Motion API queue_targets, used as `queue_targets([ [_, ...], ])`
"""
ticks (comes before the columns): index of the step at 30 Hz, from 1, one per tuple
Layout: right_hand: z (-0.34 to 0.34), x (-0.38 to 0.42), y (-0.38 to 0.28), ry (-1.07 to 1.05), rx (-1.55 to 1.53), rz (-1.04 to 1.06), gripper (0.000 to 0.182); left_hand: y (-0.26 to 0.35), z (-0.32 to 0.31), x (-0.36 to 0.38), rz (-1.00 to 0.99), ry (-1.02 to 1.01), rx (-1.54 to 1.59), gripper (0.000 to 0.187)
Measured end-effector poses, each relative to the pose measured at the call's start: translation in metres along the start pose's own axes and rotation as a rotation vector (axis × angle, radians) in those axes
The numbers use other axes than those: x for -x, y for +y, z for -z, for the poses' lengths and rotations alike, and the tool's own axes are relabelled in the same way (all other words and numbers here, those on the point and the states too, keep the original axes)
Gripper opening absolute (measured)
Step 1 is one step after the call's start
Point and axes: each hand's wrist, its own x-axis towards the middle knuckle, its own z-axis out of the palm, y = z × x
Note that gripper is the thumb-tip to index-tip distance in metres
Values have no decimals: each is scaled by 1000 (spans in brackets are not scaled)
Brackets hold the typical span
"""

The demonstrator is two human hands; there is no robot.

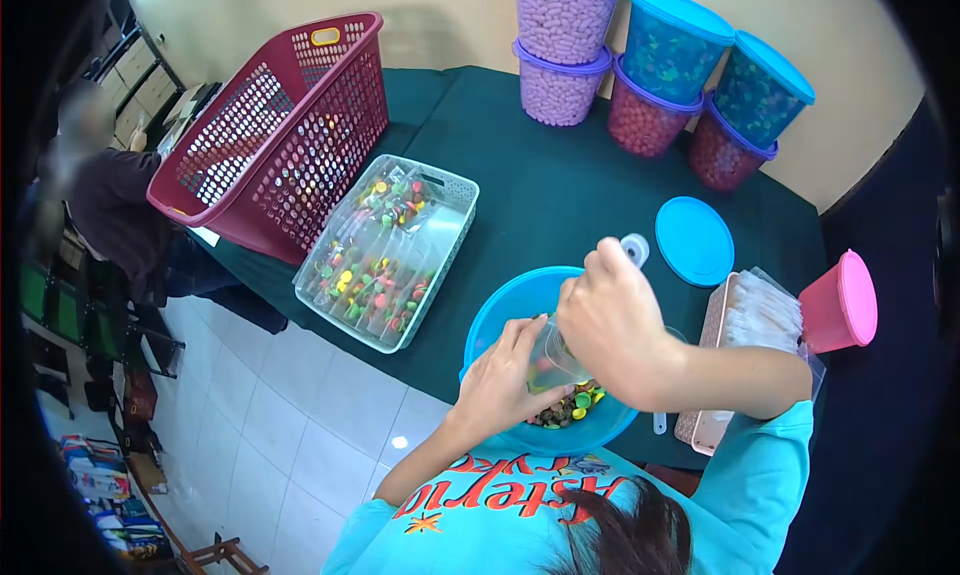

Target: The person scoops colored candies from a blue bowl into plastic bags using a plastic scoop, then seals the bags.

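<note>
A round blue tub stands at the table's front edge, close to my body, with brown, green and yellow candies in its bottom. Over it, my left hand has its fingers and thumb around a clear plastic bag. My right hand is closed in a fist around a pale handle, whose rounded end with a hole sticks out above the knuckles. The lower end of that tool is hidden behind the hand and the bag.
A pale tray of filled candy bags stands left, beside a maroon basket. Lidded tubs are stacked at the back. A blue lid, a box of clear bags and a pink container lie right. A person stands far left.
</note>
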Motion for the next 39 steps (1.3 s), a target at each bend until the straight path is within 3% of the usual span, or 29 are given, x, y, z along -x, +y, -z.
queue_targets([
  [2, 2, 1, 9, -61, -65, -6, 10, -2, -1, 0, -22, 29, 3, 77],
  [6, -14, 20, 31, 246, -211, -326, 10, -13, 4, -4, -60, 102, 120, 80],
  [8, -17, 31, 38, 231, -293, -379, 10, -29, 12, -6, -215, 186, 509, 83],
  [10, -25, 39, 38, 223, -440, -376, 12, -41, 22, -5, -180, 154, 1150, 96],
  [12, -42, 36, 23, 207, -476, -361, 13, -44, 36, -11, -300, 98, 1580, 97],
  [13, -54, 33, 13, 150, -474, -301, 15, -46, 37, -14, -296, 86, 1577, 97],
  [15, -73, 22, -8, 92, -477, -251, 16, -52, 35, -21, -382, -75, 2157, 96],
  [18, -97, 4, -31, -41, -502, -182, 25, -60, 28, -24, -349, -176, 2188, 95],
  [20, -110, -6, -43, 23, -532, -248, 33, -65, 27, -21, -268, -212, 2211, 94],
  [22, -113, -16, -44, 61, -562, -287, 31, -64, 26, -23, -337, -364, 2252, 94],
  [24, -117, -27, -46, 143, -577, -424, 30, -71, 27, -25, -324, -410, 2245, 94],
  [30, -133, -40, -47, 310, -448, -523, 29, -78, 31, -29, -273, -488, 2251, 91],
  [33, -139, -38, -48, 48, -534, -411, 14, -79, 32, -28, -297, -459, 2210, 90],
  [37, -138, -33, -49, -68, -553, -290, 11, -78, 33, -21, -285, -333, 2173, 93],
  [39, -132, -32, -42, -276, -675, -150, 11, -73, 34, -16, -279, -267, 2179, 94],
])
